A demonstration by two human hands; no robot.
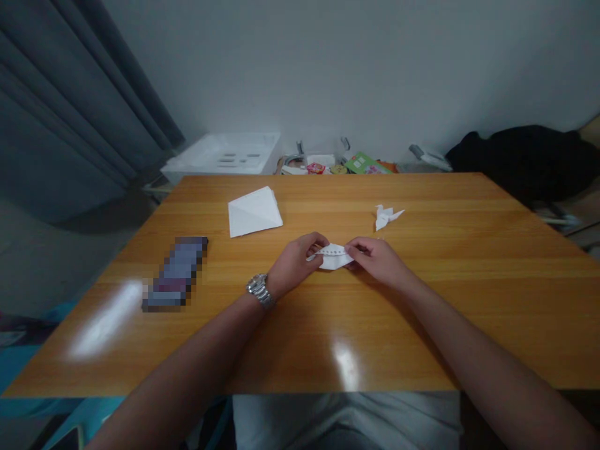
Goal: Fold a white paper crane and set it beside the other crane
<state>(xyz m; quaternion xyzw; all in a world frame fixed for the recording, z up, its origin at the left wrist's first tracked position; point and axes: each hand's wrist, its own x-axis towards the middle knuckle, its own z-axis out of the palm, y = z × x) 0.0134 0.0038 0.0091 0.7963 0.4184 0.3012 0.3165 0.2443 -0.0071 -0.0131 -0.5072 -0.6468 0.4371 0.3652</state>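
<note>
Between my two hands is a small piece of folded white paper (334,260), with a row of dark marks or holes along one crease. My left hand (300,259), with a metal watch on its wrist, pinches the paper's left end. At the right end, the fingers of my right hand (375,257) are closed on the same paper. A folded white paper bird (385,217) stands on the table just beyond my right hand. Farther back on the left lies a stack of white paper sheets (254,212), the top one creased.
The wooden table (469,250) spans the view. On its left lies a blurred-out phone-like device (177,273). Behind the far edge are a white tray-like box (225,153), a green booklet or packet (367,164) and small clutter. A black cloth heap (525,156) sits at the right.
</note>
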